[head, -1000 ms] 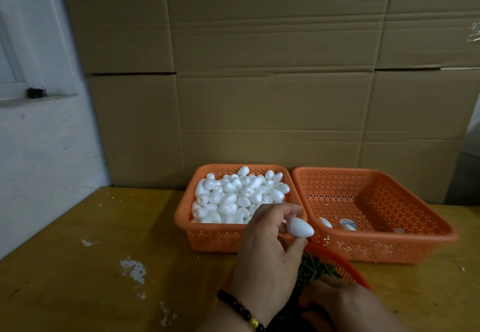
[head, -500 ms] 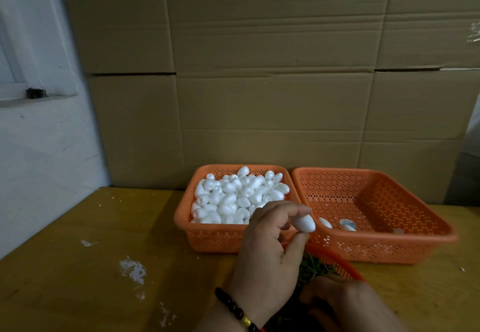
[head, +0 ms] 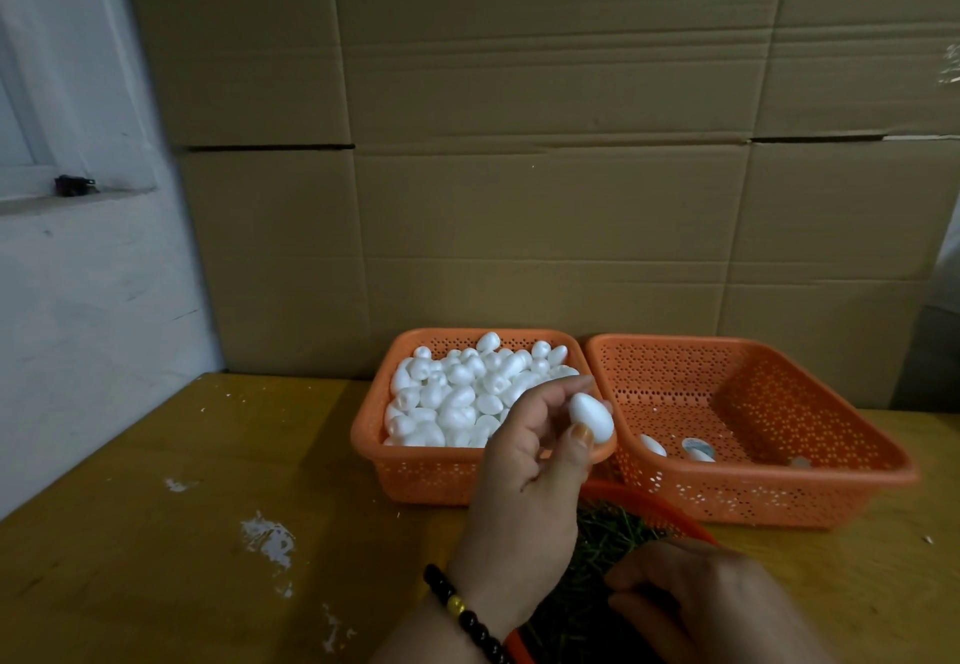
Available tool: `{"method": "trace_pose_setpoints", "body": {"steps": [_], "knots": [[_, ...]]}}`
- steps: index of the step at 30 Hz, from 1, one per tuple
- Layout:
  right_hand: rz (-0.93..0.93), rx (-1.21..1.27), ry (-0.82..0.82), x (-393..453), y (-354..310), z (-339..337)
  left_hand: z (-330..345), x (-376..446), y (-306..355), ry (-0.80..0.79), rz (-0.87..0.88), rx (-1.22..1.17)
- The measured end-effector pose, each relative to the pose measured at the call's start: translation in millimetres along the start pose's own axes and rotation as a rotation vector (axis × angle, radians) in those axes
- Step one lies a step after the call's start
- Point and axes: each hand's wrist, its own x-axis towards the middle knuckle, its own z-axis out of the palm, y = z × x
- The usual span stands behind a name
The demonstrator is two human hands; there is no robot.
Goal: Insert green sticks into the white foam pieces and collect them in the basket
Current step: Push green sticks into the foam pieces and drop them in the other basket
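My left hand (head: 524, 481), with a dark bead bracelet at the wrist, pinches one white egg-shaped foam piece (head: 589, 416) between thumb and fingertips, raised in front of the two baskets. The left orange basket (head: 415, 471) is heaped with white foam pieces (head: 457, 393). The right orange basket (head: 753, 497) holds only a few pieces (head: 652, 444) near its front left. Green sticks (head: 608, 533) lie in a round orange tray (head: 660, 507) just below my left hand. My right hand (head: 711, 606) reaches into the tray, fingers curled down among the sticks; what they hold is hidden.
The baskets stand side by side on a yellow wooden table (head: 208, 533) with white paint marks. A wall of cardboard boxes (head: 545, 196) rises right behind them. A white wall (head: 78, 325) borders the table on the left.
My left hand has lifted the foam piece slightly and turned it in the fingertips. My right hand has stayed in the stick tray.
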Motion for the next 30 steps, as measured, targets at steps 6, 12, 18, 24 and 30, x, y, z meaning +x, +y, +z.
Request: {"method": "trace_pose_setpoints", "body": {"steps": [6, 12, 18, 24, 30], "knots": [[-0.069, -0.269, 0.198, 1, -22, -14, 1, 3, 2, 0.082, -0.186, -0.256], [-0.067, -0.033, 0.277, -4, -8, -14, -5, 9, 3, 0.061, -0.478, -0.649], [-0.094, 0.019, 0.423, -4, -5, -12, -9, 11, 2, 0.036, -0.734, -0.891], [-0.131, 0.117, 0.609, -4, -8, -10, -6, 11, 0, 0.016, -0.819, -0.957], [-0.053, 0.169, 0.732, -6, -6, -7, -2, 9, 0, -0.019, -0.837, -0.957]]}}
